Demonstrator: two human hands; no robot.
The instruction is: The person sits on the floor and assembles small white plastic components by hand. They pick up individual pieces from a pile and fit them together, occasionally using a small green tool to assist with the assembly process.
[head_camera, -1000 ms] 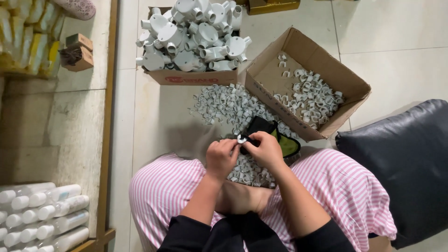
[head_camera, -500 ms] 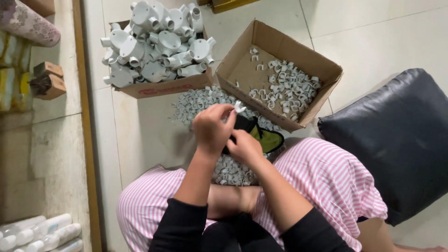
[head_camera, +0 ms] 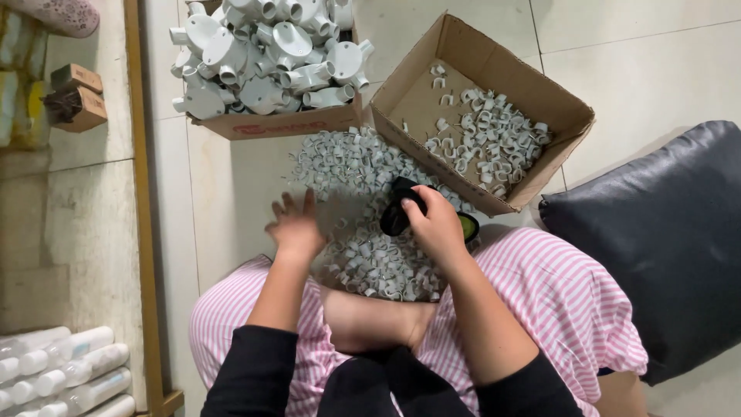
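Floor tiles (head_camera: 231,193) carry everything; the person sits cross-legged on them in pink striped trousers, a black cushion (head_camera: 664,239) at right. Far left, a carton of white pipe junction boxes (head_camera: 266,58); far right, an open cardboard box (head_camera: 482,116) holding a thin layer of small white clips.

Change: half a second ago both hands met over the black tool; now they are parted. Left hand (head_camera: 293,225) has swung out left, fingers spread and empty, hovering over the near-left edge of the clip pile (head_camera: 363,208). Looks like one piece is finished and a fresh clip is being fetched.

Right hand (head_camera: 436,225) is clenched around the small black tool (head_camera: 397,216), just right of the left hand, above the pile's middle. Nearest loose clips lie directly under the open left grip, not yet touched as far as visible.
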